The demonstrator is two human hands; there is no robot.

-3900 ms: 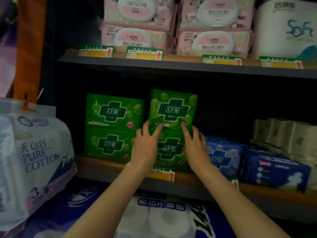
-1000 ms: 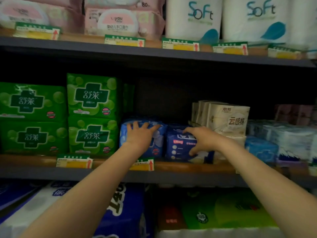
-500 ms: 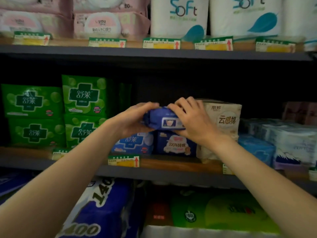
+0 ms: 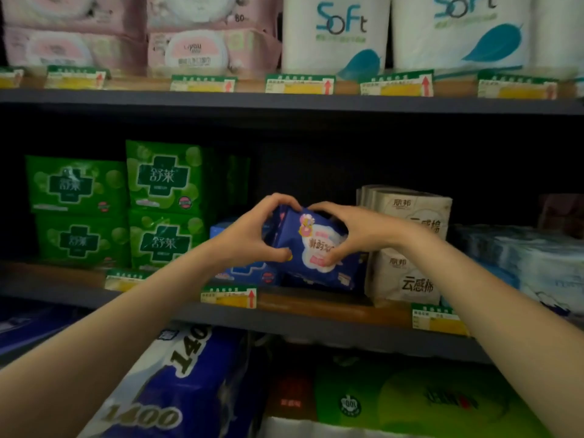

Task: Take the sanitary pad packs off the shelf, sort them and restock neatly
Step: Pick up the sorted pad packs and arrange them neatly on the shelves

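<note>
Both hands, left hand (image 4: 249, 235) and right hand (image 4: 354, 230), curl their fingers around one soft, glossy blue pad pack (image 4: 311, 248), tilted above the wooden middle shelf (image 4: 316, 303). At nine o'clock stand four green packs (image 4: 164, 181), stacked in twos.

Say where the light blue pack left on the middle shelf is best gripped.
Judging by its pose, grip the light blue pack by its two short ends, coming straight in from the front. It lies flat, face outward, hemmed by the green packs on one side and the held dark blue pack on the other.
</note>
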